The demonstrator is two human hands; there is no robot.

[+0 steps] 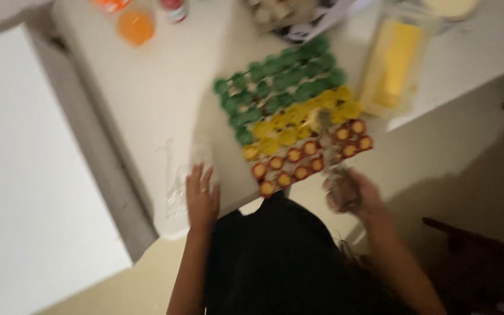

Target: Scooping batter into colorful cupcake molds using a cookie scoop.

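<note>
Nearby, left hand [202, 197] spread flat on clear plastic wrap [177, 181], right hand [354, 191] gripping a spoon [325, 131] over the bottle-cap grid [290, 114]

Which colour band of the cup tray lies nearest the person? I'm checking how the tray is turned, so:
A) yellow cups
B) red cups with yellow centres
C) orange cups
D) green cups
B: the red cups with yellow centres fill the end of the tray by the person's right hand, with the yellow cups in the middle and the green cups farthest away.
</note>
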